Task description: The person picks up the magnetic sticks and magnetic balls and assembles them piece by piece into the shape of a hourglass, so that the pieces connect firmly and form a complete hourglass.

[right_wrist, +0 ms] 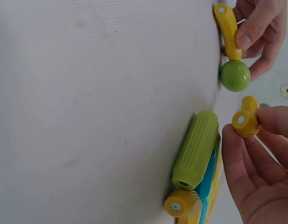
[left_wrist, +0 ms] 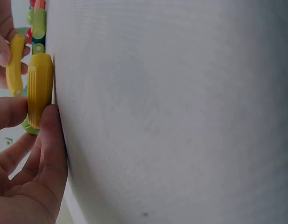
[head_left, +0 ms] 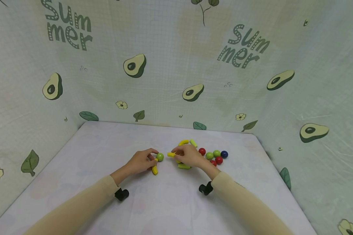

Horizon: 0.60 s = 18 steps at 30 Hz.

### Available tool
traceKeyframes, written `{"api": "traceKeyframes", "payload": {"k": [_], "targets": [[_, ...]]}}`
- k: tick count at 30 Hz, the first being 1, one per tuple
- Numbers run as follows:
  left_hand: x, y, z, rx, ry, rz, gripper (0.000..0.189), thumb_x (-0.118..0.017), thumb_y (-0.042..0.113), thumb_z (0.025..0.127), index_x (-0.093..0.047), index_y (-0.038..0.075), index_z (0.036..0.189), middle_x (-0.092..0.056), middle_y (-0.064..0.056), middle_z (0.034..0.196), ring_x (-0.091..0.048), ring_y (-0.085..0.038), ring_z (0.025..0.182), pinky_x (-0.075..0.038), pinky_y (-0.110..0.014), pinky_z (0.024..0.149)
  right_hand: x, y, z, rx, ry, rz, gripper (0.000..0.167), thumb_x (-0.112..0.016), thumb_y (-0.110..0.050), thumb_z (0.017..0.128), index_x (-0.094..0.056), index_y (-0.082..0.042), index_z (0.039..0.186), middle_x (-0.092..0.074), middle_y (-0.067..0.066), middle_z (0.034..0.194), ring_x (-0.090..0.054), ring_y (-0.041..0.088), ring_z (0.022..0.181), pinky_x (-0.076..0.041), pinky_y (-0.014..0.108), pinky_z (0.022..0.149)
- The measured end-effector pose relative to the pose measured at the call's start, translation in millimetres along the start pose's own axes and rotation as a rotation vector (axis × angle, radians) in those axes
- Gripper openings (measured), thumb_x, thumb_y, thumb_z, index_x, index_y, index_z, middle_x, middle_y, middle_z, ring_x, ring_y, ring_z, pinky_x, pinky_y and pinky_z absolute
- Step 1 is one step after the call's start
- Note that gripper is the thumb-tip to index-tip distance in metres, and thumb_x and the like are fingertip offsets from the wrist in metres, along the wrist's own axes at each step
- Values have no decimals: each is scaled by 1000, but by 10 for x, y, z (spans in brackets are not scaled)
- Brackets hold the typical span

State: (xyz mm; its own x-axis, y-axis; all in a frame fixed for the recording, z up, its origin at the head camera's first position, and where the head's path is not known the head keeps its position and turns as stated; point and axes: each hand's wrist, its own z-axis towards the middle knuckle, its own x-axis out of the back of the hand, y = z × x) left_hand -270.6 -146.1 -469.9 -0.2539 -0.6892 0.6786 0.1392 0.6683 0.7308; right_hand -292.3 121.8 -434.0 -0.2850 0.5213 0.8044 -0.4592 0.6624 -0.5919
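My left hand (head_left: 139, 161) pinches a curved yellow magnetic stick (left_wrist: 40, 88) low over the table, thumb on one side and fingers on the other. At the far end of that stick sits a green ball (right_wrist: 235, 76), against the left fingertips. To the right, my right hand (head_left: 191, 156) holds a second curved yellow magnetic stick (right_wrist: 246, 120) between thumb and fingertips, raised off the table. Its metal-tipped end points toward the right wrist camera, and in the head view its other end faces the green ball, with a gap between them.
Beneath and beside the right hand lie more sticks, among them a green stick (right_wrist: 196, 149), a blue stick (right_wrist: 207, 175) and a yellow stick (right_wrist: 183, 205). Red and green balls and a dark blue ball (head_left: 224, 154) cluster to the right. Printed cloth walls surround the white table (head_left: 176, 202).
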Motion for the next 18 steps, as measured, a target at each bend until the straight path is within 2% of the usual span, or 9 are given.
{"api": "traceKeyframes", "payload": {"k": [12,18], "targets": [[7,0,-6,-11,2,2,39,-75,20,99,-66,17,137,-72,0,101,-66,-13,69,-55,-29,66,-72,-3,128,-44,-20,36,25,-70,-20,102,-77,-12,125,-75,-1,104,-64,12,88,-57,31,83],[6,-8,-6,-14,2,5,39,-74,21,99,-66,17,137,-71,0,101,-66,-13,69,-55,-29,66,-105,-17,167,-44,-37,64,24,-69,-17,102,-78,-10,123,-75,-2,97,-64,11,82,-56,28,78]]}}
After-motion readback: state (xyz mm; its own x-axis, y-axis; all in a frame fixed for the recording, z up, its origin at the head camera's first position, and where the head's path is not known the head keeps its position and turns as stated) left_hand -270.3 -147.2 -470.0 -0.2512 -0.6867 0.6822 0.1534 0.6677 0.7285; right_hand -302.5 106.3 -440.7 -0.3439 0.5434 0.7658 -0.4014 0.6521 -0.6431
